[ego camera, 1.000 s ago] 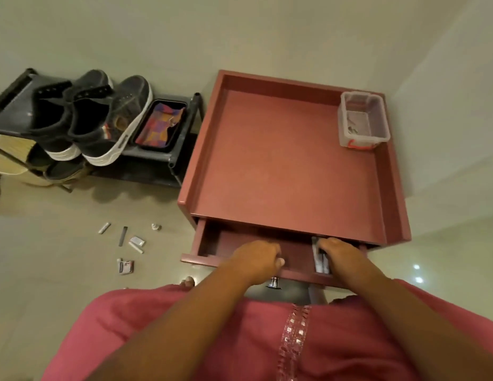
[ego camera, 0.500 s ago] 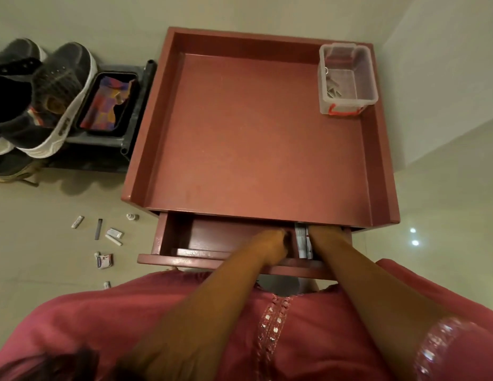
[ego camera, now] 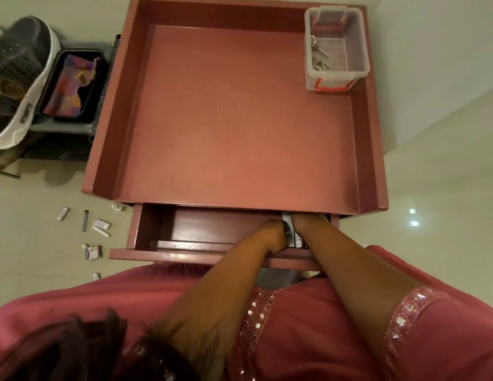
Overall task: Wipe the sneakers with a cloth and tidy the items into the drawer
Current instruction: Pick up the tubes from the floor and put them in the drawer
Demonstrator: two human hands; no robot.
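- The drawer [ego camera: 201,232] of the red cabinet [ego camera: 240,111] stood pulled out, and both hands reached into its right end.
- The left hand [ego camera: 273,236] was curled, knuckles up, against some pale flat items [ego camera: 290,235] standing on edge there; whether its fingers gripped them could not be told.
- The right hand [ego camera: 306,220] lay just right of those items, fingertips hidden under the cabinet top, so its grip could not be told.
- A clear plastic box [ego camera: 336,48] sat in the cabinet top's far right corner.
- Small packets [ego camera: 95,232] lay scattered on the floor left of the drawer.
- A dark sneaker [ego camera: 22,75] rested on the rack [ego camera: 66,127] at left, beside a black tray holding a colourful cloth [ego camera: 72,83].
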